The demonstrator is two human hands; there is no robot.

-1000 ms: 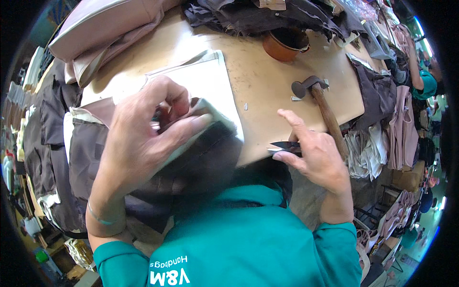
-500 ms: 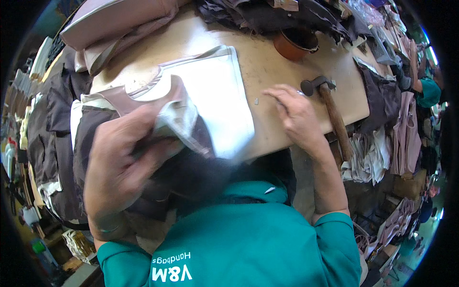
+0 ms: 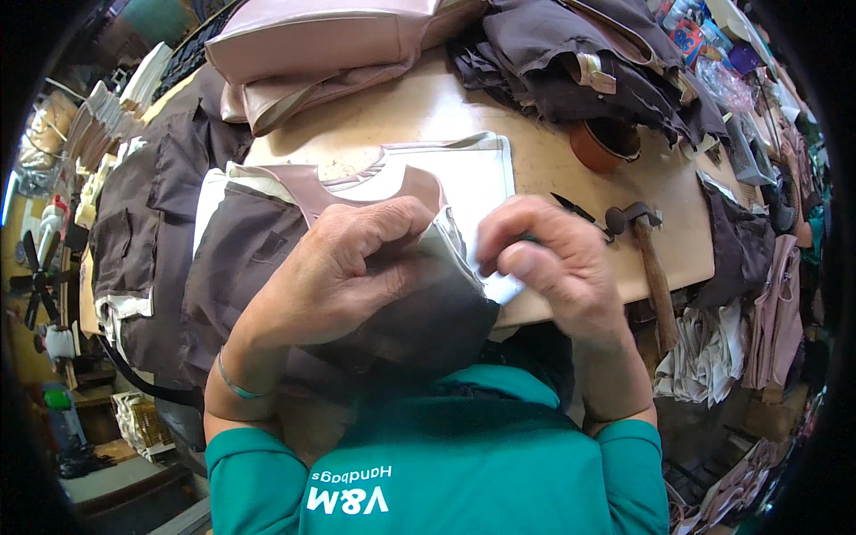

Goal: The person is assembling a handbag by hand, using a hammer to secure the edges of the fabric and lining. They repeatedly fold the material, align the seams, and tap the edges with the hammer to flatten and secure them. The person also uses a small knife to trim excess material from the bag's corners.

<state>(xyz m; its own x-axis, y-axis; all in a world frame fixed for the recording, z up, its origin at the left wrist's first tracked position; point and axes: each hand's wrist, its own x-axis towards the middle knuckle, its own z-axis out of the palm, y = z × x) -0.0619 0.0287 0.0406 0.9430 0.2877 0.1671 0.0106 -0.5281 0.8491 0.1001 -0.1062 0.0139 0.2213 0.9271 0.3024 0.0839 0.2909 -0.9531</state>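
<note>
My left hand (image 3: 343,267) grips a folded piece of brown and white material (image 3: 428,303) at the near edge of the wooden table (image 3: 571,192). My right hand (image 3: 548,259) pinches the white edge of the same piece with its fingertips. Under both hands lies a flat white panel with pink trim (image 3: 446,169). A small black pair of snips (image 3: 575,211) lies on the table just beyond my right hand, and a hammer (image 3: 646,259) rests to its right.
Pink bag panels (image 3: 330,45) are stacked at the far left. Dark brown fabric pieces (image 3: 588,62) pile up at the back. A round brown bowl (image 3: 602,143) stands beside them. More brown pieces (image 3: 152,232) lie at the left, and cut pieces hang at the right.
My right hand left the table near the hammer and came back to the piece, now pinching its white edge. My left hand kept its hold and drew the piece nearer.
</note>
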